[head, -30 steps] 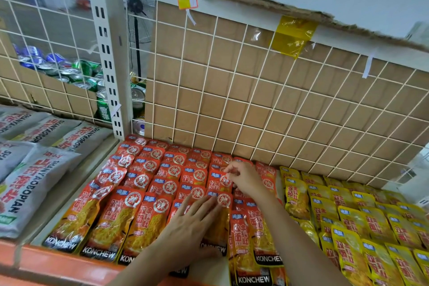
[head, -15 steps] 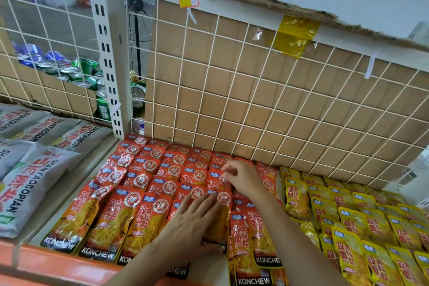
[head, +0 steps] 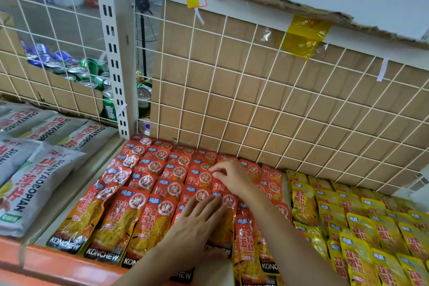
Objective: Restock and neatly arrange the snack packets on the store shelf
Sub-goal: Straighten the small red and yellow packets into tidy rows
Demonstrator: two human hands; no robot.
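Red packets [head: 160,213] beneath hands [head: 197,223] [head: 232,175], right seemingly pinching one

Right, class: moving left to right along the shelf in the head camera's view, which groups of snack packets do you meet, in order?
Grey packets → red packets → yellow packets. The two hands lie over the red packets, so they are left out of the order.
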